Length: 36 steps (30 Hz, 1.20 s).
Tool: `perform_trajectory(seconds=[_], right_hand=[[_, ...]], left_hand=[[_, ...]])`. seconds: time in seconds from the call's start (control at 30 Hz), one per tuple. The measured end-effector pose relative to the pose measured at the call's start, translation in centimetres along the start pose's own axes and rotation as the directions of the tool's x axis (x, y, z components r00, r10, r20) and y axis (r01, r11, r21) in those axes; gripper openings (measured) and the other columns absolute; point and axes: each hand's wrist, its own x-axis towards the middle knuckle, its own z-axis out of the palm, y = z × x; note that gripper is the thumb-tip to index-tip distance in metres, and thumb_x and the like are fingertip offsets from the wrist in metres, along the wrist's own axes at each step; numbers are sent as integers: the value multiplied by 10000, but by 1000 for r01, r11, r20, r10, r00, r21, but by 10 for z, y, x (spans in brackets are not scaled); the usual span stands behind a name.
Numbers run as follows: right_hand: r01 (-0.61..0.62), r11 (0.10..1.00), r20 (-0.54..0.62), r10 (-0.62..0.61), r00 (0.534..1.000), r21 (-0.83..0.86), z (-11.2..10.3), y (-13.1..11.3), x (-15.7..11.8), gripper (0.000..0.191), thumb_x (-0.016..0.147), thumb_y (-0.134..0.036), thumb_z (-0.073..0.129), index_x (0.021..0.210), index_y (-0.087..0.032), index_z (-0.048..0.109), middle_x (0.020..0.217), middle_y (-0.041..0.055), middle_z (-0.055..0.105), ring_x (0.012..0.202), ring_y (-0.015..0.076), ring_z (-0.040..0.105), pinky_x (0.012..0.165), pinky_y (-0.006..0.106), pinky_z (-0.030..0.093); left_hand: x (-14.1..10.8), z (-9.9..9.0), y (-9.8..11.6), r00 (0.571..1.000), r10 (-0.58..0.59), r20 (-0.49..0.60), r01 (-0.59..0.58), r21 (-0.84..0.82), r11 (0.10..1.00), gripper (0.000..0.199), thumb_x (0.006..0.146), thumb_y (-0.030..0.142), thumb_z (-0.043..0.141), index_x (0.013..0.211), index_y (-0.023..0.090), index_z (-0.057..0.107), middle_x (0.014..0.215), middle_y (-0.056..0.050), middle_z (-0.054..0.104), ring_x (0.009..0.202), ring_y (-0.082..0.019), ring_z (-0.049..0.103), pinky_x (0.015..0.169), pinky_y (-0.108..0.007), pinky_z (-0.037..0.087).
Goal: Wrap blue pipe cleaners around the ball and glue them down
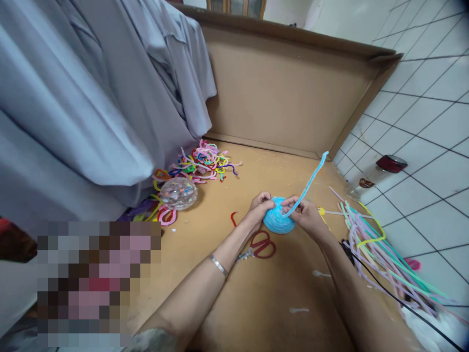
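Observation:
Between my two hands is a round blue dome (279, 222) coiled from fuzzy pipe cleaner. My left hand (261, 206) grips its left edge, thumb on top and fingers curled behind. On the other side my right hand (305, 214) pinches a blue pipe cleaner (311, 180) where it meets the coil; its long free end sticks up and to the right. A pair of scissors with red handles (264, 244) lies on the table just below the dome, its blades partly behind my left forearm. A short red piece of pipe cleaner (233, 219) rests left of my left wrist.
Cut colourful pipe cleaners (205, 161) are heaped at the back left, near a clear round container (179, 193). Long pastel pipe cleaners (370, 249) and a black cable (395, 298) lie at right. A red-lidded jar (377, 176) stands by the tiled wall. Cardboard (293, 93) borders the back.

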Motion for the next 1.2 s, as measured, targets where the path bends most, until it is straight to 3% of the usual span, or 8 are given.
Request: perform_trajectory(seconds=[0.47,0.67,0.9,1.0,1.07,1.2], right_hand=[[-24,998,-42,26,999,56,-1,-2,3,384,579,-496,749,743,-166,641,649,19,613,624,144,539,581,283,454],[-13,997,-59,17,998,80,-1,-1,4,378,559,-496,756,709,-166,647,665,29,638,645,155,564,607,298,478],[-6,995,-97,16,995,96,-3,4,8,396,540,-507,763,703,-170,634,667,35,654,648,161,579,619,304,486],[4,994,-115,9,993,112,-2,6,8,415,529,-511,766,716,-166,632,685,44,665,650,161,588,620,301,488],[14,994,-119,-2,993,105,-2,6,8,414,534,-513,764,727,-169,637,709,52,680,655,164,596,612,297,488],[-4,996,-155,17,988,85,-1,6,8,402,525,-512,761,697,-173,629,695,52,680,643,163,592,605,291,479]], left_hand=[[-10,7,-3,994,86,-73,-81,66,995,172,583,249,612,704,178,512,656,54,483,609,-81,422,581,-200,338],[-16,3,-1,975,202,-96,-172,256,951,96,711,265,572,754,179,573,745,6,561,761,-135,520,724,-236,419],[-38,8,3,889,455,51,-404,555,727,226,759,234,576,980,205,611,1109,-71,570,1123,-227,525,1011,-378,397],[-50,14,-3,850,497,175,-474,669,573,378,693,225,659,1061,207,574,1187,-98,553,1174,-259,504,1045,-429,382],[-56,15,-8,829,522,203,-482,733,480,494,653,242,719,1114,216,544,1265,-119,524,1243,-291,462,1079,-473,353],[-56,13,-17,818,520,245,-493,765,414,721,592,315,810,1227,237,476,1342,-137,477,1285,-324,433,1092,-524,342]])
